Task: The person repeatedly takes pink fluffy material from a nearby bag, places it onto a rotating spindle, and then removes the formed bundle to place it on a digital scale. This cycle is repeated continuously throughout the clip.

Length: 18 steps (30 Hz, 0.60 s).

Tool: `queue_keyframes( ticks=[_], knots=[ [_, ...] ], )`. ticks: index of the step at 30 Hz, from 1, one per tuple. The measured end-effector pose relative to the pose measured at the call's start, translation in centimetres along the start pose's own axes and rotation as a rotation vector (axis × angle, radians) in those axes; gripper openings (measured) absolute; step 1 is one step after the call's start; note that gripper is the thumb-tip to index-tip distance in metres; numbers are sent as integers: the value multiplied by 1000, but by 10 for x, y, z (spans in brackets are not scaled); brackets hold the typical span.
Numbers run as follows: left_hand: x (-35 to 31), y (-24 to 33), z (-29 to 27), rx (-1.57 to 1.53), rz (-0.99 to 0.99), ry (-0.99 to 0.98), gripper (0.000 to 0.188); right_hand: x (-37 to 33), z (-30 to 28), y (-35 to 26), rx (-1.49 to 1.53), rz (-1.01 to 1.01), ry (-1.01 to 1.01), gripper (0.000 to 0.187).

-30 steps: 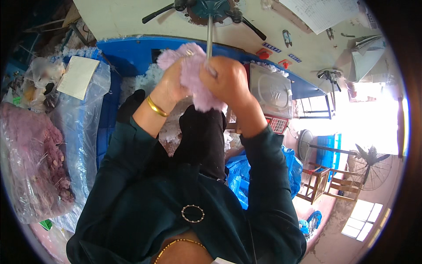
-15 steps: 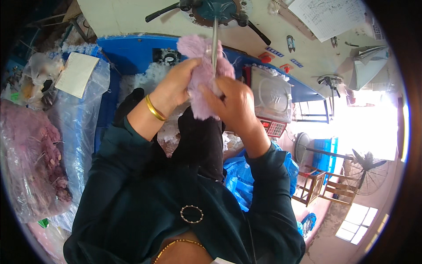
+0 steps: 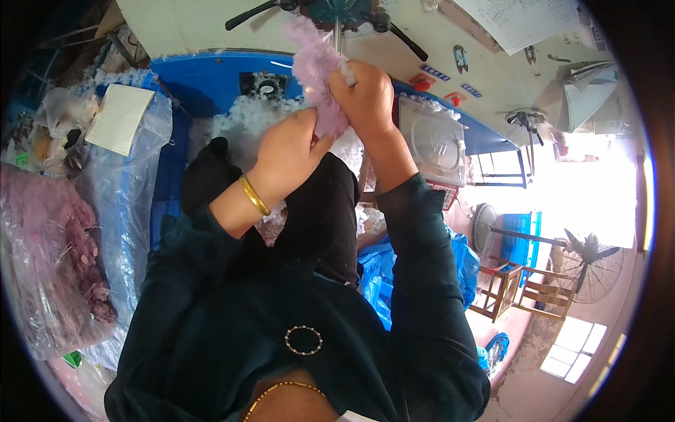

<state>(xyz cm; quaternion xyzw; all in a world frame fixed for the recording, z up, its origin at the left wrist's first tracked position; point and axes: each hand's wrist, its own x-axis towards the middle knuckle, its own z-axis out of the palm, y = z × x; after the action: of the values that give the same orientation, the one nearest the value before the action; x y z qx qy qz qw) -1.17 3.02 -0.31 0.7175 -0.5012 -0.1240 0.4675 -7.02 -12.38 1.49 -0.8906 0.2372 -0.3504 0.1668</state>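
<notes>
A lilac furry plush piece (image 3: 316,70) stretches upward between my hands, in front of a thin metal tube (image 3: 338,34). My left hand (image 3: 287,151), with a gold bangle at the wrist, pinches its lower end. Higher up, my right hand (image 3: 365,95) is closed on its right edge, and a small white tuft of fluff shows by the fingers. Whether the tube's tip is inside the plush piece or behind it, I cannot tell. The tube comes out of a dark green machine head (image 3: 337,10) with black handles.
White stuffing (image 3: 246,116) lies in the blue bin (image 3: 200,79) below the table. Clear bags of lilac plush pieces (image 3: 49,246) stand left. At right are a scale with a clear cover (image 3: 432,141), red buttons (image 3: 422,82), snips (image 3: 460,59) and papers (image 3: 517,21).
The plush piece has turned and now shows a narrower side. My right hand has risen to its upper right edge; my left hand has moved down to its lower end.
</notes>
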Motion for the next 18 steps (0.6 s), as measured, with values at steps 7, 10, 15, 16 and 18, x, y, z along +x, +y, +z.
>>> queue_keyframes(
  ticks=[7,10,15,16,18],
  knots=[
    [9,-28,-9,-961,-139,-81,30,7,-17,-25,18,181,-190,31],
    [47,-22,-14,-1279,-370,-171,30,47,12,-4,-89,154,-60,32],
    [36,-29,24,-1416,-502,16,28,46,26,-2,-154,174,1,30],
    [27,-22,26,-1263,-449,-15,29,39,20,-7,-169,182,-21,30],
    [3,-12,28,-948,-355,-55,32,24,12,-18,-151,203,-97,30]
  ],
)
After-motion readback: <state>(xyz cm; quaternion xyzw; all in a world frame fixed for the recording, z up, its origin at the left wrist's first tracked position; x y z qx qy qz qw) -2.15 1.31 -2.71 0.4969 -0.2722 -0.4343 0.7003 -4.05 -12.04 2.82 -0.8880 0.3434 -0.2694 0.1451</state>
